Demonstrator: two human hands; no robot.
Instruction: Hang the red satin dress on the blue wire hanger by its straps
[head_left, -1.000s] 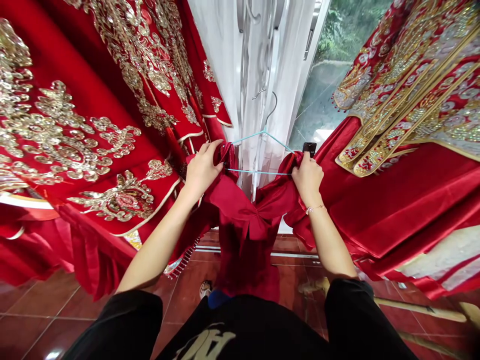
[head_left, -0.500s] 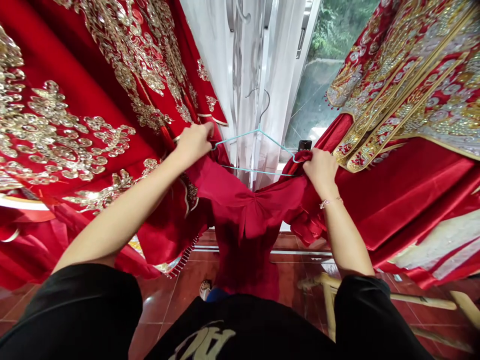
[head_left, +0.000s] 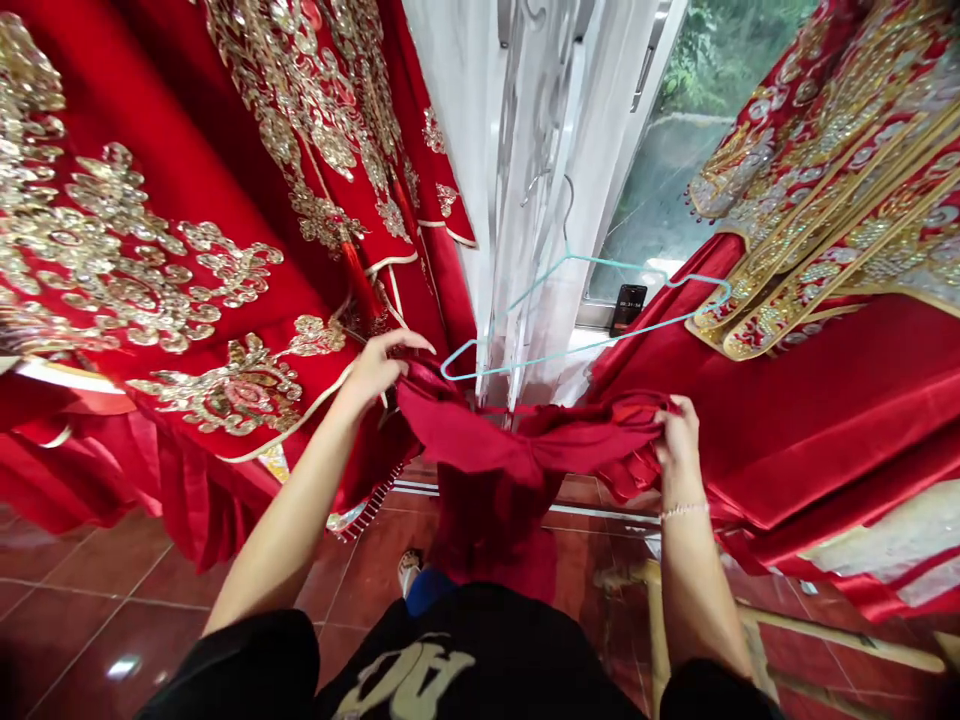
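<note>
A red dress (head_left: 517, 455) with a bow-like fold at its neckline is stretched between my hands, its skirt hanging toward the floor. My left hand (head_left: 379, 370) grips the left shoulder, thumb beneath the cloth and some fingers extended. At the opposite side, my right hand (head_left: 679, 430) is closed on the gathered right shoulder. Just above the neckline hangs a light blue hanger (head_left: 570, 352), tilted and apart from the dress. Its metal hook points up in front of the white curtain; what it hangs on is hard to make out.
Red garments with gold sequins (head_left: 240, 385) hang close on the left, and beaded ones (head_left: 825, 230) on the right. A phone (head_left: 628, 308) stands by the window. A wooden frame (head_left: 660, 630) is on the tiled floor (head_left: 97, 610) at lower right.
The dress has come down off the hanger, with both my hands lower than before. The hanger now swings tilted, its right end toward the beaded garments. The view has shifted slightly.
</note>
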